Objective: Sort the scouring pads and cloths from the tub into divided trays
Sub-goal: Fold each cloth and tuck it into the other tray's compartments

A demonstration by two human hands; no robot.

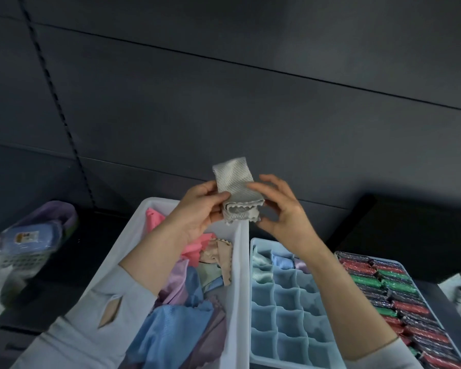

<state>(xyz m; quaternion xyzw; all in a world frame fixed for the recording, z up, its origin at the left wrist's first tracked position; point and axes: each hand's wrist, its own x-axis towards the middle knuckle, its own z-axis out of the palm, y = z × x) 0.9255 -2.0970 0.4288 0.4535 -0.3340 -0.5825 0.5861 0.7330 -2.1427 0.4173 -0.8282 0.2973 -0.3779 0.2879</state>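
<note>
Though folded, cloth [234,187] grey, scallop-edged

Pale blue-grey sleeves [72,339], the left with a thumbhole slit.

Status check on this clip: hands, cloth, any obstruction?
Left hand and right hand both gripping folded grey cloth, above tub. Blue divided tray mostly unfilled. Nothing blocking.

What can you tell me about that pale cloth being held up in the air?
The grey-white cloth looks like textured, waffle-patterned fabric with scalloped edges. It is folded into a narrow band, its lower end rolled up. The left hand pinches its left side and the right hand its right, holding it above the white tub.
</note>
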